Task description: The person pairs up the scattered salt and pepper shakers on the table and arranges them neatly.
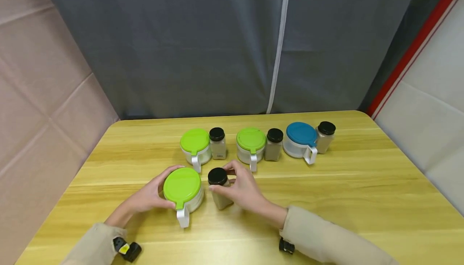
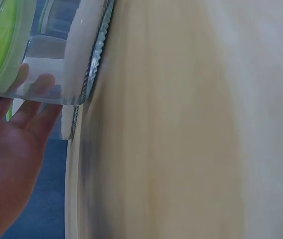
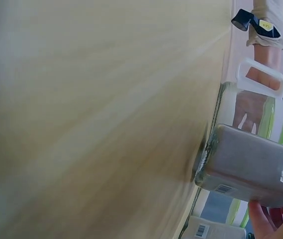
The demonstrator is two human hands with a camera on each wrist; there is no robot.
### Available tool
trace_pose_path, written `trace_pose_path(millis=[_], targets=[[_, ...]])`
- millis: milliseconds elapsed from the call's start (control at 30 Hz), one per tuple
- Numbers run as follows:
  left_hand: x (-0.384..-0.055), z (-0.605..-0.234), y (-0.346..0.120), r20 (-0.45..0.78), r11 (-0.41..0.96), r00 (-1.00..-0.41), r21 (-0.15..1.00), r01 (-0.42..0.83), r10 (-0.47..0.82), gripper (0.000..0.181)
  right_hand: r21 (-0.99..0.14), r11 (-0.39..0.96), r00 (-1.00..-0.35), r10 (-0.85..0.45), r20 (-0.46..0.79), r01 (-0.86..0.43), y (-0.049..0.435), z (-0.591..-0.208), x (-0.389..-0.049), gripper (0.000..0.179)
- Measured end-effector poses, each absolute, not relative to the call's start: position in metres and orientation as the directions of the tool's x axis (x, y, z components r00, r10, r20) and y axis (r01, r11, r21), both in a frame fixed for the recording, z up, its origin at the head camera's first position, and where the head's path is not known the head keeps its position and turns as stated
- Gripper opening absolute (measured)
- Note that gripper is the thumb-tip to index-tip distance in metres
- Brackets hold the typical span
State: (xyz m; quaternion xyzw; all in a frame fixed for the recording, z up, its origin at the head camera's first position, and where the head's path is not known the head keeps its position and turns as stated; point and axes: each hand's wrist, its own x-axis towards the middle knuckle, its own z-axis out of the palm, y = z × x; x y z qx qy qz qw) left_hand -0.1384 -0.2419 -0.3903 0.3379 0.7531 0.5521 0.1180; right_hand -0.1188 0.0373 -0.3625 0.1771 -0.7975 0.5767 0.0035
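In the head view, my left hand (image 1: 146,195) grips a clear seasoning jar with a green lid (image 1: 182,187) and a white handle pointing toward me. Fingers wrap its far side and the thumb lies near the handle. White contents show low in this jar (image 2: 76,59) in the left wrist view. Just to its right, my right hand (image 1: 246,189) holds a square glass spice bottle (image 1: 221,201) with a black cap, thumb on the near side and fingers behind. Greyish-brown powder fills the bottle (image 3: 250,162) in the right wrist view; its base is close to the tabletop.
Behind the hands stands a row of pairs: a green-lidded jar (image 1: 195,142) with a black-capped bottle (image 1: 218,146), another green-lidded jar (image 1: 251,140) with a bottle (image 1: 273,146), and a blue-lidded jar (image 1: 301,134) with a bottle (image 1: 325,136). A grey curtain (image 1: 181,55) hangs beyond the wooden table (image 1: 344,200).
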Motion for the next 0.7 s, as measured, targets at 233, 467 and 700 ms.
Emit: trace_pose_path(millis=[233,467,700], targets=[[-0.1393,-0.3899,-0.2413,0.203,0.153,-0.736,0.910,0.386,0.646,0.089,-0.915,0.288,-0.935,-0.295,0.196,-0.283,0.0293,-0.3609,-0.1184,0.051],[-0.1396,-0.3897,-0.2399,0.202,0.155,-0.733,0.908,0.388,0.650,0.089,-0.898,0.319,-0.924,-0.328,0.196,-0.303,0.0267,-0.3595,-0.1195,0.051],[-0.1387,-0.3888,-0.2388,0.196,0.150,-0.733,0.914,0.378,0.651,0.088,-0.844,0.360,-0.884,-0.396,0.248,-0.398,0.0279,-0.3576,-0.1197,0.053]])
